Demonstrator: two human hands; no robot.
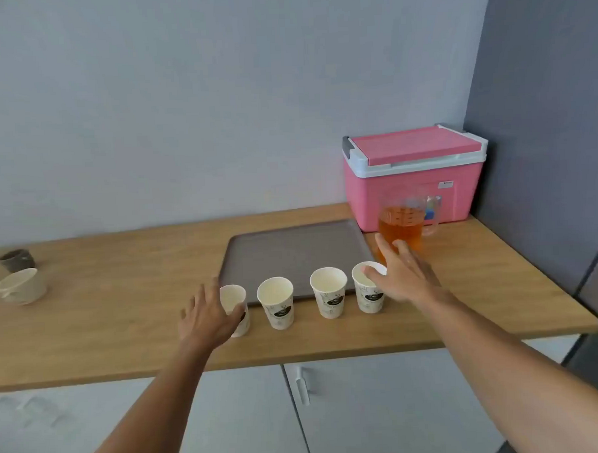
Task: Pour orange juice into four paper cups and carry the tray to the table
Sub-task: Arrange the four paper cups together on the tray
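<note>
Several white paper cups stand in a row on the wooden counter [123,323], in front of a grey tray [292,250]. My left hand [209,319] is spread beside the leftmost cup [233,297], its thumb against the cup's side. My right hand [402,273] is spread beside the rightmost cup [367,292], thumb at its rim. Two middle cups [277,306] [329,295] stand free and look empty. A clear jug of orange juice [402,227] stands just behind my right hand, handle to the right.
A pink cooler box [415,176] with a closed lid sits in the back right corner behind the jug. Two ceramic cups [19,283] lie at the counter's far left. A dark wall panel borders the right side. White cabinet doors [367,411] are below the counter.
</note>
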